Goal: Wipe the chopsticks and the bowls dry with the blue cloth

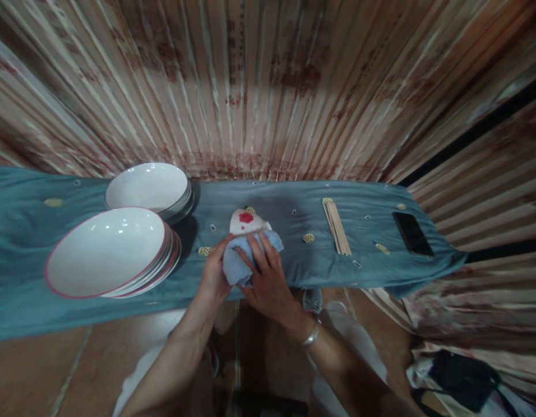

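Observation:
A small white bowl (247, 220) with a red flower print is tilted over the table, its printed outer side facing away from me. My left hand (215, 271) grips the bowl at its left side. Bunched over the near part of the bowl is a light blue cloth (237, 265), which hides its opening. My right hand (266, 278) presses on the cloth, fingers bent around it. Whether the bowl touches the tabletop I cannot tell.
Two stacks of white plates stand at the left: a nearer red-rimmed stack (106, 252) and a dark-rimmed stack (148, 186) behind. Wooden chopsticks (336, 227) and a black phone (412, 233) lie at the right on the blue-green tablecloth (285, 263). A patterned curtain (259, 127) hangs behind.

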The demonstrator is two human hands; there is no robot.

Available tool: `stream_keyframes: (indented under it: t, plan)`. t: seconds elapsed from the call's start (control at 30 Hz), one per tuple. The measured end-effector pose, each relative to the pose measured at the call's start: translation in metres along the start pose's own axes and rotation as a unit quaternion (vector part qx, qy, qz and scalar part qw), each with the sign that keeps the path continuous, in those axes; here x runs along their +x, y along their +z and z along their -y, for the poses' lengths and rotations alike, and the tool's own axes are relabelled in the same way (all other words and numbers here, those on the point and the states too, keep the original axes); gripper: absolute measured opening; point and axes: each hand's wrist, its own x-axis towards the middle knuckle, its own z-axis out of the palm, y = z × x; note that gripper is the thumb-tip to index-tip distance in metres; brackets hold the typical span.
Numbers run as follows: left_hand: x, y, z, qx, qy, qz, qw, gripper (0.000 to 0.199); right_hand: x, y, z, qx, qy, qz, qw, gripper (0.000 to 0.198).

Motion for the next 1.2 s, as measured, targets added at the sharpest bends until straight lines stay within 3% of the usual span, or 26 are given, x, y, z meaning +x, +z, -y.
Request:
stream_keyframes:
  t: [0.3,0.63,0.93,1.07,1.2]
  plan:
    - [0.0,0.006,0.005,-0.036,0.003,-0.018,0.999,0.011,0.014,-0.01,-0.005,-0.011,0.004,0.007,1.0,0.059]
    - [-0.006,0.0,0.014,0.042,0.016,0.085,0.995,0.011,0.026,-0.018,-0.019,0.014,0.038,-0.049,0.998,0.053]
    - [-0.011,0.003,0.014,0.08,0.004,0.097,0.992,0.015,0.034,-0.033,-0.027,0.091,0.079,-0.038,0.992,0.05]
    - [-0.012,0.002,0.014,0.102,-0.011,0.103,0.989,0.015,0.036,-0.036,-0.037,0.178,0.131,-0.057,0.974,0.051]
    - [-0.012,0.002,0.013,0.109,-0.011,0.1,0.989,0.015,0.038,-0.034,-0.048,0.295,0.227,-0.053,0.927,0.054]
